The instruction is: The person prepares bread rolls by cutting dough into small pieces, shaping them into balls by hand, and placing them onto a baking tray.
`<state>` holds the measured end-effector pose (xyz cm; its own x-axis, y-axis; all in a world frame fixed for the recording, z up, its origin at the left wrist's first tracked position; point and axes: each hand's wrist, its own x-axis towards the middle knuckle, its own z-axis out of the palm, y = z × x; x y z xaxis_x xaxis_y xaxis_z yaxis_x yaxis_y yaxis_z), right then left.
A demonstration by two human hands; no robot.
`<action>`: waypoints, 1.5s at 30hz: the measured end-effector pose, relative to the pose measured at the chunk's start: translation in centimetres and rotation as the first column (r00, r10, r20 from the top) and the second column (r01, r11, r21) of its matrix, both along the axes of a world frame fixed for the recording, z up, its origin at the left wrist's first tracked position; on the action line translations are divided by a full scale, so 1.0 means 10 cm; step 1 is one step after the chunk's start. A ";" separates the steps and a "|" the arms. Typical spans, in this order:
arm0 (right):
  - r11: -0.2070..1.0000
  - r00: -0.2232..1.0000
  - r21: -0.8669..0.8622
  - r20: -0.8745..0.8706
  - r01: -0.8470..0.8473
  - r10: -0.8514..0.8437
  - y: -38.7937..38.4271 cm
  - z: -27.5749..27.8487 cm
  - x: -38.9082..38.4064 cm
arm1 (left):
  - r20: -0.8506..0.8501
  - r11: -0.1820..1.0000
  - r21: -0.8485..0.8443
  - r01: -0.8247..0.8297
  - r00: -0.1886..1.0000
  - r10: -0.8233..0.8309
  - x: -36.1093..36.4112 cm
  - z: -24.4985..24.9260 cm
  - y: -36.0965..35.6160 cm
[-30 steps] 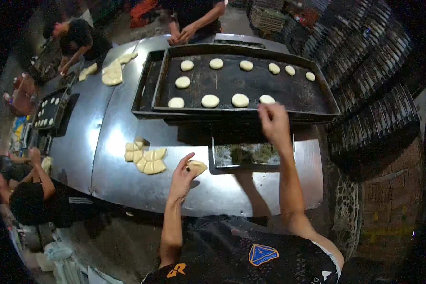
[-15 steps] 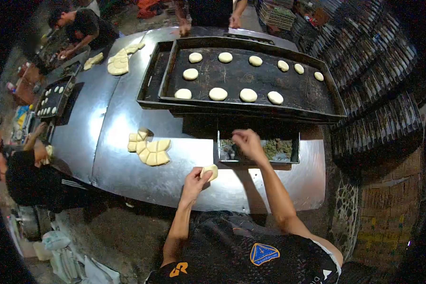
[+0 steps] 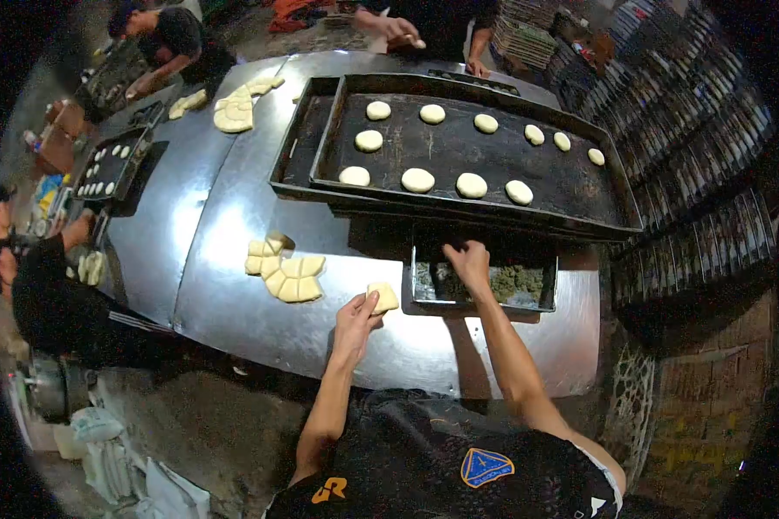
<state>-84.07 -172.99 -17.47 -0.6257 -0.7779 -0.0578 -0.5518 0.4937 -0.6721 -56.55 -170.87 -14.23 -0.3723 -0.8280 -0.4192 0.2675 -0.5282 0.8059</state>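
Observation:
My left hand (image 3: 352,329) holds a flattened piece of dough (image 3: 384,297) above the steel table, thumb on top of it. Over a metal pan (image 3: 553,281) of crumbly greenish filling (image 3: 515,280) is my right hand (image 3: 472,262), its fingers drawn together and pointing down. Whether any filling is between those fingers I cannot make out. A slab of cut dough pieces (image 3: 294,278) lies on the table left of my left hand. Beyond the pan, a large dark baking tray (image 3: 493,154) carries several pale dough rounds (image 3: 418,180).
Another cut dough slab (image 3: 234,114) lies at the far left of the steel table (image 3: 225,333). A person (image 3: 446,35) stands across from me; others work at the left near a smaller tray (image 3: 104,171). Stacked trays (image 3: 692,225) line the right side.
The view has shifted slightly. My left hand has raised the dough a little and turned its flat face up. My right hand stays over the pan. The person opposite has lifted one hand.

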 end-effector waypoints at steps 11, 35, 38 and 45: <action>0.852 0.854 -0.130 0.057 -0.508 0.518 0.95 0.98 0.48 | -0.137 0.967 -0.005 0.254 0.958 -0.253 -0.71 0.12 -0.09; 0.694 0.709 -0.430 0.158 -0.577 0.687 0.70 1.04 1.01 | -0.294 0.985 -0.118 0.123 0.943 -0.153 -0.08 0.26 0.26; 0.718 0.725 -0.439 0.190 -0.541 0.662 0.62 1.03 1.07 | -0.514 0.999 0.025 0.023 0.858 -0.007 -0.01 0.29 0.23; 0.768 0.779 -0.440 0.208 -0.466 0.592 0.60 1.07 1.40 | -0.383 0.986 -0.116 -0.124 0.921 0.071 0.07 0.24 0.10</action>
